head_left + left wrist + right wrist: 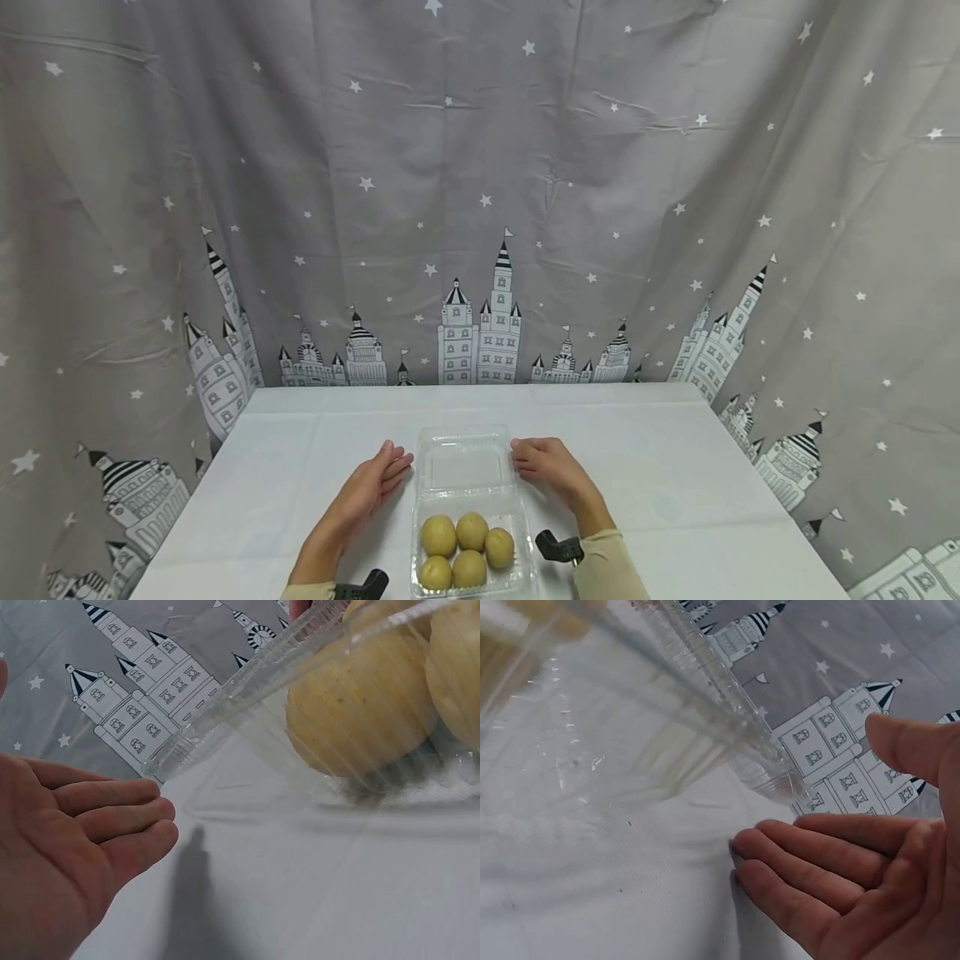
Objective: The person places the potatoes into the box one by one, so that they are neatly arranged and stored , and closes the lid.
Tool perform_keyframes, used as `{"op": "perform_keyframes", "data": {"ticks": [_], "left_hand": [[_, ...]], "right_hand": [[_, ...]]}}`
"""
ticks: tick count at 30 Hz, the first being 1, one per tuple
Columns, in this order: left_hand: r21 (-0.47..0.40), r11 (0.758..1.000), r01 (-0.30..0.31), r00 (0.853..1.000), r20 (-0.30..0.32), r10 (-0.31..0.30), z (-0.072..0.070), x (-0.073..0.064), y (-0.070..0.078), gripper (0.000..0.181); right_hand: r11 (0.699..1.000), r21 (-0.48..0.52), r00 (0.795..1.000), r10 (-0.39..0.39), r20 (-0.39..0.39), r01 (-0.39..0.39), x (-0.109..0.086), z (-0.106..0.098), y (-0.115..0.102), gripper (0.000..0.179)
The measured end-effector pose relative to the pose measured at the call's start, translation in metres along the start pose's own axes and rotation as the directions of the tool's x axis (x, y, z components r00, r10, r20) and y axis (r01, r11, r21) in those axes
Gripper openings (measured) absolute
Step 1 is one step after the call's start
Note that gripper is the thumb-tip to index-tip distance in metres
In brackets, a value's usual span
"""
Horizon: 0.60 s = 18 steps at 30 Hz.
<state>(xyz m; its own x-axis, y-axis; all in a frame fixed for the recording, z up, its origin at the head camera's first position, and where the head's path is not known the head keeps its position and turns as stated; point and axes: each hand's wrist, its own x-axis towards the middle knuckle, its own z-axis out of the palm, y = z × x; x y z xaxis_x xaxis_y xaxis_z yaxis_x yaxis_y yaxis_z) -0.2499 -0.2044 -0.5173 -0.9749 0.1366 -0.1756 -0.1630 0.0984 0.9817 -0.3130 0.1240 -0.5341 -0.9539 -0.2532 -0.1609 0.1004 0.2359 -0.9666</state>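
A clear plastic clamshell box (527, 546) lies unfolded on the white table, its lid (465, 467) spread away from me. Several round, dull-yellow pieces of produce (469, 569) sit in the near half; their exact kind is unclear. In the left wrist view one shows smooth yellow skin (356, 709) through the clear wall. My left hand (369, 487) is beside the lid's left edge, fingers extended and palm facing it. Across from it, my right hand (555, 471) has its fingertips at the lid's right edge, thumb apart in the right wrist view (855, 877). Whether they touch the plastic I cannot tell.
A white cloth covers the table (675, 467). Behind it hangs a grey curtain (600, 208) printed with stars and castles. Black wrist-camera mounts (558, 547) sit at both wrists, close to the box's sides.
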Motion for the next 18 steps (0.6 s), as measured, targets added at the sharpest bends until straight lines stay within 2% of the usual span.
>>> {"op": "perform_keyframes", "data": {"ticks": [4,9,13,18], "left_hand": [[-0.095,0.995,-0.005,1.000,0.022,0.007,0.000,0.002,-0.003,0.100],[-0.230,0.973,-0.030,0.999,0.025,0.037,-0.002,-0.002,-0.003,0.092],[-0.285,0.957,-0.043,0.997,0.051,0.060,-0.004,-0.005,0.000,0.089],[-0.311,0.949,-0.057,0.991,0.099,0.092,-0.007,-0.010,0.007,0.084]], "right_hand": [[1.000,0.003,1.000,-0.008,0.006,0.008,0.000,0.001,0.000,0.059],[0.998,0.040,0.998,-0.051,-0.020,0.052,-0.004,0.002,-0.005,0.053],[0.995,0.065,0.995,-0.074,-0.062,0.078,-0.007,0.004,-0.010,0.053],[0.991,0.081,0.989,-0.095,-0.110,0.104,-0.013,0.005,-0.019,0.054]]}}
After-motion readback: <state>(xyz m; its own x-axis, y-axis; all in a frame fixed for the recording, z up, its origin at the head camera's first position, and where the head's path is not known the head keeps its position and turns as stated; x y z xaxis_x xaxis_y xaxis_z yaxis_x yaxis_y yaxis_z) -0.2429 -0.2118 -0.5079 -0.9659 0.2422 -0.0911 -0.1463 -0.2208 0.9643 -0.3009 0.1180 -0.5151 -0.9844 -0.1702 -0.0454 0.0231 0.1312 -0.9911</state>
